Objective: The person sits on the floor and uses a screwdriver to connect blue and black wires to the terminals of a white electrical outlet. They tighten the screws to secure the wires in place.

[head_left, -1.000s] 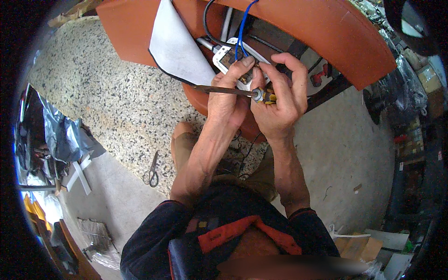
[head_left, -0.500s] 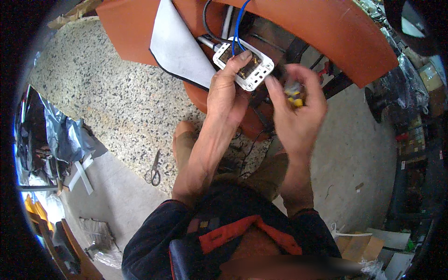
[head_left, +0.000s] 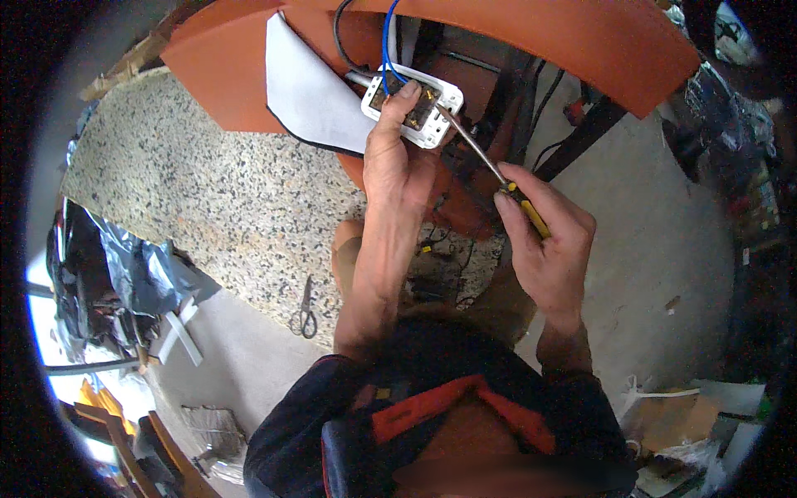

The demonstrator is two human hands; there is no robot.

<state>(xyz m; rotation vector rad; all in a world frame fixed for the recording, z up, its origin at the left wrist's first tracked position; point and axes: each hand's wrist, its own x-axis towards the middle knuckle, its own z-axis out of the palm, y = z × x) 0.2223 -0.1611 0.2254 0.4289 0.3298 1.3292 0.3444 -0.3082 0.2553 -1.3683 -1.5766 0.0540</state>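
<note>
My left hand (head_left: 390, 170) grips a white electrical socket box (head_left: 432, 133) with its inside facing up, the thumb pressed on the dark interior. Brass-coloured terminals show in the box. Two blue wires (head_left: 387, 41) run into it from above, and a dark cable (head_left: 339, 40) passes close to its upper left. In my right hand (head_left: 560, 249) is a screwdriver (head_left: 481, 152) with a yellow and black handle. Its shaft slants up to the left, with the tip at the right part of the box. Whether the tip sits on a screw, I cannot tell.
Orange-brown covered panels (head_left: 581, 41) curve across the top, with a white dark-edged flap (head_left: 311, 100) at the left. Scissors (head_left: 308, 309) lie on the speckled slab (head_left: 207, 191). Plastic wrapping (head_left: 137, 257) is heaped at the left, cardboard (head_left: 681, 419) at the lower right.
The screwdriver, blurred in my right hand earlier, now points at the box with its shaft in plain view. My right hand has moved down and right, away from the box.
</note>
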